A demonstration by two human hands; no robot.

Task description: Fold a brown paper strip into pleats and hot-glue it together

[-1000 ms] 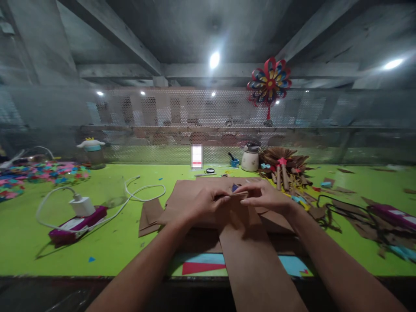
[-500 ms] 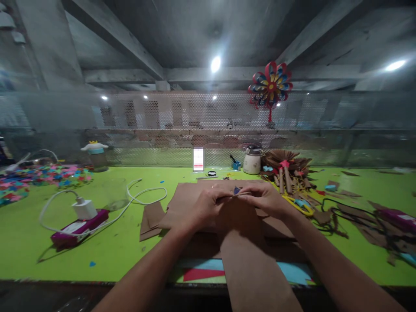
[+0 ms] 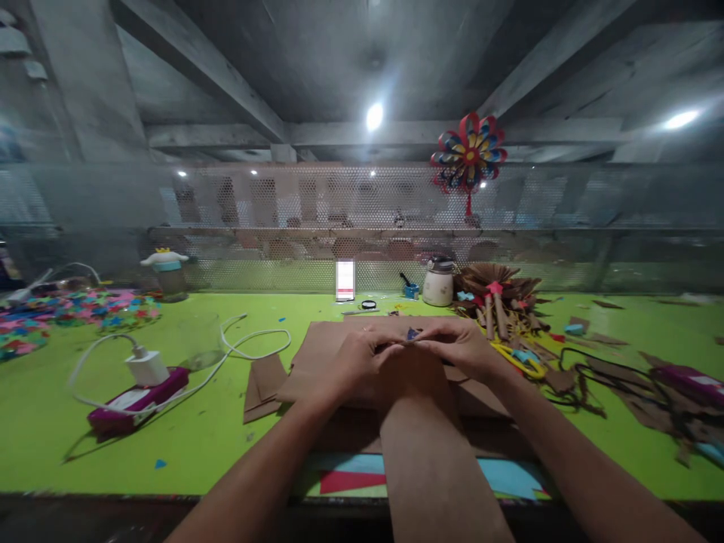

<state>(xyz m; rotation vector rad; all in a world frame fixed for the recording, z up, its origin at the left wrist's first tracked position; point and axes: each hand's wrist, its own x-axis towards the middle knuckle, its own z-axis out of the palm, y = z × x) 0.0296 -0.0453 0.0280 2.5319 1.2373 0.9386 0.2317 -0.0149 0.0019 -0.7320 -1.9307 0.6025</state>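
A long strip of brown kraft paper (image 3: 433, 452) runs from my fingers down past the table's near edge. My left hand (image 3: 362, 358) pinches the strip's far end from the left, and my right hand (image 3: 461, 347) pinches the same end from the right, the fingertips almost meeting. A small dark blue piece (image 3: 413, 333) shows just behind the fingertips; its kind is unclear. Under both hands lie stacked sheets of brown paper (image 3: 322, 347). Light blue paper (image 3: 509, 473) and red paper (image 3: 351, 481) stick out beneath the stack near the table edge.
To the left, a white charger (image 3: 147, 367) with a cable sits in a purple power strip (image 3: 136, 403), beside a clear cup (image 3: 200, 343). A lit phone (image 3: 345, 280) and a white jar (image 3: 438, 283) stand at the back. Paper scraps, yellow-handled scissors (image 3: 523, 362) and a brown paper fan (image 3: 498, 290) lie right.
Both hands keep their pinch on the paper strip, with only slight finger movement. The strip's near part has shifted a little left. The view has tilted slightly.
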